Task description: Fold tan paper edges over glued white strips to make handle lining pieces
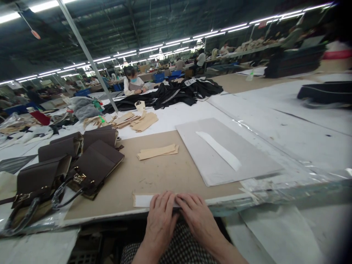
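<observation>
A white strip (pixel 143 200) with a tan edge lies along the front edge of the tan board (pixel 165 176). My left hand (pixel 162 211) is on this strip, its fingers bent together over it and its thumb low near the table edge. Close beside it, my right hand (pixel 195 212) holds the strip's right part, which its fingers mostly cover. Farther back on the board, a few tan strips (pixel 158 151) lie overlapping. On a grey sheet (pixel 192 161) to the right rests a single long white strip (pixel 218 149).
Several dark brown handbags (pixel 103 161) stand at the left, some with wrapped handles. Behind the board are stacked tan pieces (pixel 144 121) and a heap of black material (pixel 181 93). A person (pixel 133 82) sits across the table. A metal pole (pixel 90 58) rises at the left.
</observation>
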The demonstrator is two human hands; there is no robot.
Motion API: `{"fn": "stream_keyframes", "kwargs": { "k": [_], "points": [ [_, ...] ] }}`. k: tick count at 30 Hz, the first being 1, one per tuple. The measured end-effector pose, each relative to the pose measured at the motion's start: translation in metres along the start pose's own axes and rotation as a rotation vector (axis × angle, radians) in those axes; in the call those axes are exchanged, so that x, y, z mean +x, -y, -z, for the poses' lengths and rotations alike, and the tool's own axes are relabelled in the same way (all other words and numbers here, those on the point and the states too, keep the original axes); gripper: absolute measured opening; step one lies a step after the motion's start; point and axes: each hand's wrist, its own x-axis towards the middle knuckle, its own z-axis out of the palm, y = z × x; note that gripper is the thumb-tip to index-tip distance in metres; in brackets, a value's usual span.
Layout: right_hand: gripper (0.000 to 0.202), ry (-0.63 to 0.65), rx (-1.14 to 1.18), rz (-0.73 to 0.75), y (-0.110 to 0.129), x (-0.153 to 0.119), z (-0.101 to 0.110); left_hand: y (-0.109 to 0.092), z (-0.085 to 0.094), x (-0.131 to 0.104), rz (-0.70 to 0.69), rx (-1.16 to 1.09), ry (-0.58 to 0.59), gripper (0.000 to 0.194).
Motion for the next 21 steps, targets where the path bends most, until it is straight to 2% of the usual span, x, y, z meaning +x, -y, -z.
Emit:
{"fn": "stream_keyframes", "kwargs": {
  "k": [5, 8, 11, 13, 15, 17, 19, 21],
  "points": [
    [0.016, 0.132, 0.011, -0.005, -0.003, 0.017, 0.019, -0.003, 0.002, 0.016, 0.038, -0.107, 0.002, 0.046],
    [0.016, 0.178, 0.035, -0.012, -0.004, 0.026, 0.027, -0.003, 0.010, 0.021, 0.051, -0.162, 0.023, 0.043],
    [0.023, 0.127, 0.131, -0.028, -0.002, 0.033, 0.033, -0.003, 0.018, 0.023, 0.052, -0.253, 0.026, 0.026],
    [0.022, 0.001, 0.244, -0.060, 0.001, 0.036, 0.040, -0.003, 0.026, 0.023, 0.094, -0.404, -0.009, 0.021],
    [0.020, -0.134, 0.382, -0.163, 0.006, 0.039, 0.049, -0.004, 0.036, 0.022, 0.242, -0.652, -0.057, 0.024],
    [0.030, -0.174, 0.546, -0.327, 0.013, 0.042, 0.059, -0.007, 0.047, 0.020, 0.475, -0.952, -0.094, 0.026],
    [0.034, -0.101, 0.764, -0.450, 0.021, 0.044, 0.065, -0.012, 0.057, 0.019, 0.683, -1.261, -0.107, 0.034],
    [0.033, 0.002, 1.009, -0.489, 0.030, 0.046, 0.065, -0.019, 0.062, 0.017, 0.784, -1.541, -0.115, 0.042]
  ]
}}
